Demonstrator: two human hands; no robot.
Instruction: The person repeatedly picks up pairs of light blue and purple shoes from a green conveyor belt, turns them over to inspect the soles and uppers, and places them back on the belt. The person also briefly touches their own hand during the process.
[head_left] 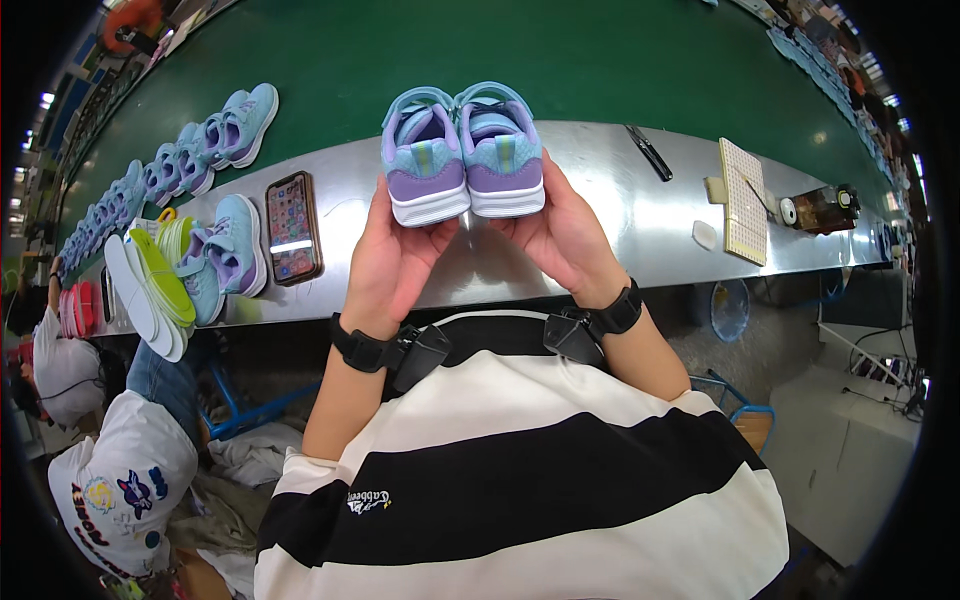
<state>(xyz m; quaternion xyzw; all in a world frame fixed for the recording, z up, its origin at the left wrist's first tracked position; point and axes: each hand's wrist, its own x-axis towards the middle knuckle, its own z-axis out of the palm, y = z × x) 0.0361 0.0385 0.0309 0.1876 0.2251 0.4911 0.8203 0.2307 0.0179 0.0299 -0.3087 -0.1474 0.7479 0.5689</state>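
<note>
Two small light-blue and purple sneakers are held side by side above the metal table edge (620, 220), heels facing me. The left sneaker (428, 185) rests in my left hand (398, 265), with the fingers curled under and along its white sole. Around the outer side of the right sneaker (506, 180) my right hand (563, 232) is wrapped, thumb up along the side. Both shoes are upright with their straps standing up in loops, and their inner sides touch. Some of the fingers are hidden behind the soles.
Left of me lie a phone (292, 228), another pair of sneakers (236, 245) and white and lime insoles (160, 280). A row of sneakers (180, 160) runs along the green belt (620, 60). To the right are a black pen-like tool (650, 153), a notepad (742, 200) and a dark bottle (825, 209). A co-worker (130, 480) sits left.
</note>
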